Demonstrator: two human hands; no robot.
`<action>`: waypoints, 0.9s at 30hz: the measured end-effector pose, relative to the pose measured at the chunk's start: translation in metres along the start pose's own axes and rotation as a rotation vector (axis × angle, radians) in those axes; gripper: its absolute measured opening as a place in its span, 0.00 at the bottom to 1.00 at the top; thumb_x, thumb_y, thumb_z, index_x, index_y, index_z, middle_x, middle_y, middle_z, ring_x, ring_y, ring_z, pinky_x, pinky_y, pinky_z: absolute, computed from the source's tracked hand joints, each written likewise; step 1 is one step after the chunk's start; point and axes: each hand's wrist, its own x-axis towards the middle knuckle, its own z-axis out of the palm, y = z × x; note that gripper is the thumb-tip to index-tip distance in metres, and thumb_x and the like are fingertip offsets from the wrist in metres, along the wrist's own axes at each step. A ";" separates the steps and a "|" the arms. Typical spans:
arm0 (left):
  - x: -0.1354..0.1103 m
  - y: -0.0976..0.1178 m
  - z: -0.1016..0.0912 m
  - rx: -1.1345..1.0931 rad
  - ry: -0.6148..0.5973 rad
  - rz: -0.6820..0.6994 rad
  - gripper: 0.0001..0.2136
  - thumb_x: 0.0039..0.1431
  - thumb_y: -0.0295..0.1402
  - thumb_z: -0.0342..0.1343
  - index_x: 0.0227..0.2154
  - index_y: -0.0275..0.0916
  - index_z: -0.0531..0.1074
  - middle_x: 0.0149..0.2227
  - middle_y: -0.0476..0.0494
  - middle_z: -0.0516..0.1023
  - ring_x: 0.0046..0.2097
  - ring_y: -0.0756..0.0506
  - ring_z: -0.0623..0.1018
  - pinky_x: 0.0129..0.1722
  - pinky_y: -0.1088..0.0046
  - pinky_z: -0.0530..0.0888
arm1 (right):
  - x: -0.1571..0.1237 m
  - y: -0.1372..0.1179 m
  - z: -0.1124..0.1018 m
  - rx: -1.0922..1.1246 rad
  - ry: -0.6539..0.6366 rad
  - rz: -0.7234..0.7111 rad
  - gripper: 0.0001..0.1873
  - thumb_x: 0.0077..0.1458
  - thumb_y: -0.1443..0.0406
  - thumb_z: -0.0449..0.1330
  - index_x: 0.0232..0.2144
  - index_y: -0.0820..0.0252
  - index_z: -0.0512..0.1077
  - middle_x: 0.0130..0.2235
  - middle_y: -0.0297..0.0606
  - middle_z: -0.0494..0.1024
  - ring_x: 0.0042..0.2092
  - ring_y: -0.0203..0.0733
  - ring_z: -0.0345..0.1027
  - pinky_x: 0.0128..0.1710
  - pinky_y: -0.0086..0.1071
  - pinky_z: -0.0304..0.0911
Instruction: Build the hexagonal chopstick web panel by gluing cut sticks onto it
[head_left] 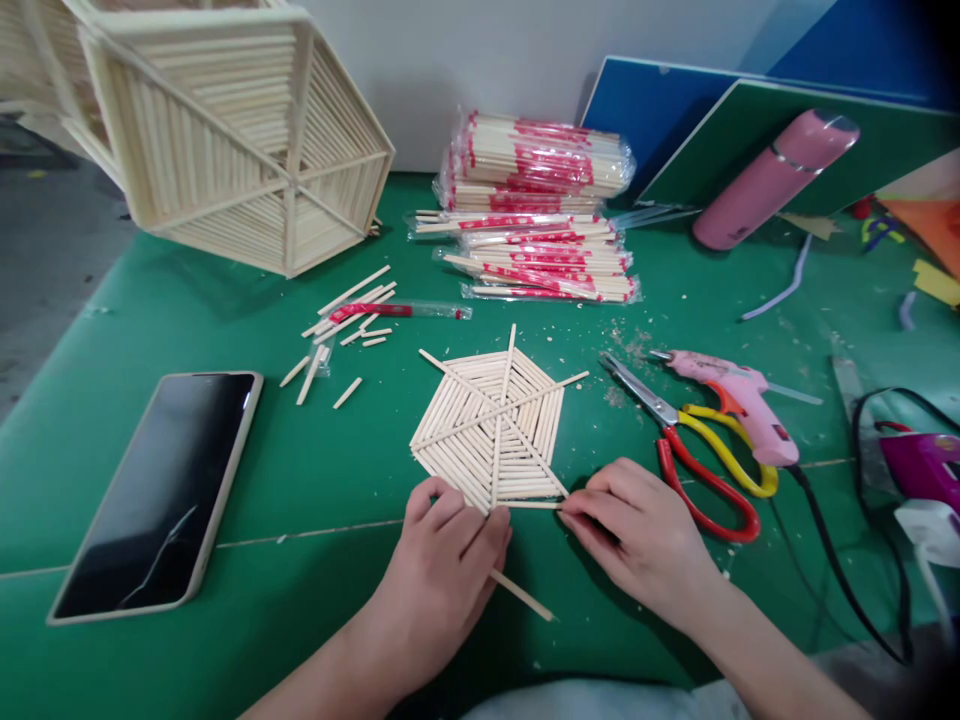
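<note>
We have a flat six-sided stick panel (450,425) lying mid-table, just beyond both hands, its spokes poking past the rows of sticks. Along its near side sits a short stick (529,505), and the key relation is here: its long axis runs left to right, almost parallel to the panel's nearest row, with a thin strip of green showing between the two. It spans from the end of the near spoke to the end of the near-right spoke.

Neither hand is clearly nearer; we have one at each end. Our right hand (634,530) comes in from the right, thumb and forefinger pinched together on the stick's right end, beside the spoke tip. Our left hand (450,565) lies over the panel's near corner, fingers curled close together, thumb side by the stick's left end. Their undersides are hidden, so we cannot tell what they grip. A longer stick (523,595) juts from beneath that hand, slanting near and right.

Around us: cut pieces (347,393) far left of the panel, scissors (660,405) and a pink glue gun (739,395) to the right, a phone (157,495) at left, wrapped chopstick bundles (544,160) at the far side.
</note>
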 end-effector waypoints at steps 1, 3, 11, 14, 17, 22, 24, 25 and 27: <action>0.000 0.000 0.000 0.002 0.003 0.000 0.08 0.56 0.24 0.47 0.36 0.33 0.70 0.24 0.46 0.70 0.29 0.47 0.65 0.38 0.62 0.64 | 0.000 0.000 0.000 -0.011 -0.009 -0.005 0.06 0.54 0.68 0.54 0.30 0.61 0.72 0.28 0.38 0.70 0.31 0.37 0.60 0.30 0.33 0.58; 0.001 0.000 0.000 0.003 0.011 -0.001 0.08 0.56 0.24 0.47 0.35 0.33 0.70 0.24 0.46 0.70 0.29 0.47 0.65 0.38 0.63 0.65 | 0.000 0.001 -0.001 -0.032 -0.019 -0.012 0.07 0.54 0.68 0.54 0.30 0.62 0.72 0.28 0.38 0.70 0.31 0.37 0.59 0.30 0.32 0.57; -0.002 -0.002 0.002 -0.029 -0.004 0.004 0.08 0.55 0.25 0.48 0.37 0.32 0.69 0.25 0.45 0.71 0.30 0.46 0.66 0.38 0.61 0.64 | 0.003 0.002 0.000 -0.108 -0.066 -0.071 0.08 0.56 0.69 0.51 0.29 0.63 0.70 0.28 0.38 0.70 0.31 0.37 0.57 0.29 0.32 0.55; -0.002 -0.002 0.002 -0.033 -0.006 0.006 0.08 0.55 0.24 0.48 0.37 0.32 0.69 0.26 0.45 0.72 0.31 0.46 0.66 0.38 0.60 0.64 | 0.003 0.004 0.002 -0.143 -0.083 -0.077 0.09 0.57 0.68 0.50 0.29 0.63 0.70 0.28 0.38 0.70 0.31 0.38 0.56 0.29 0.31 0.54; -0.002 -0.002 0.002 -0.040 0.005 0.012 0.08 0.55 0.24 0.49 0.36 0.31 0.70 0.25 0.44 0.72 0.30 0.46 0.66 0.38 0.60 0.64 | 0.001 0.005 0.004 -0.159 -0.080 -0.075 0.10 0.57 0.68 0.50 0.28 0.63 0.69 0.28 0.38 0.69 0.30 0.38 0.56 0.29 0.31 0.54; -0.002 -0.001 0.002 -0.048 0.007 0.013 0.08 0.55 0.24 0.49 0.36 0.30 0.70 0.25 0.44 0.72 0.30 0.46 0.67 0.37 0.61 0.64 | 0.001 0.005 0.005 -0.147 -0.075 -0.067 0.10 0.57 0.68 0.49 0.29 0.63 0.69 0.28 0.38 0.69 0.31 0.37 0.57 0.30 0.31 0.55; -0.002 -0.001 0.002 -0.047 0.012 0.014 0.08 0.55 0.24 0.49 0.36 0.30 0.70 0.25 0.44 0.72 0.30 0.46 0.66 0.37 0.61 0.64 | 0.002 0.005 0.005 -0.144 -0.059 -0.064 0.10 0.58 0.68 0.49 0.29 0.63 0.70 0.28 0.38 0.69 0.31 0.37 0.58 0.30 0.31 0.56; -0.002 -0.002 0.002 -0.047 0.013 0.014 0.08 0.55 0.24 0.49 0.36 0.30 0.70 0.26 0.44 0.72 0.30 0.46 0.66 0.37 0.61 0.64 | 0.002 0.004 0.005 -0.143 -0.050 -0.063 0.11 0.58 0.68 0.49 0.29 0.63 0.70 0.28 0.38 0.69 0.30 0.37 0.58 0.30 0.31 0.56; -0.001 -0.002 0.002 -0.046 0.012 0.017 0.08 0.55 0.24 0.49 0.36 0.30 0.70 0.26 0.44 0.72 0.30 0.46 0.66 0.37 0.61 0.64 | 0.003 0.004 0.005 -0.139 -0.040 -0.057 0.11 0.58 0.68 0.49 0.28 0.63 0.70 0.27 0.38 0.69 0.30 0.37 0.58 0.30 0.31 0.56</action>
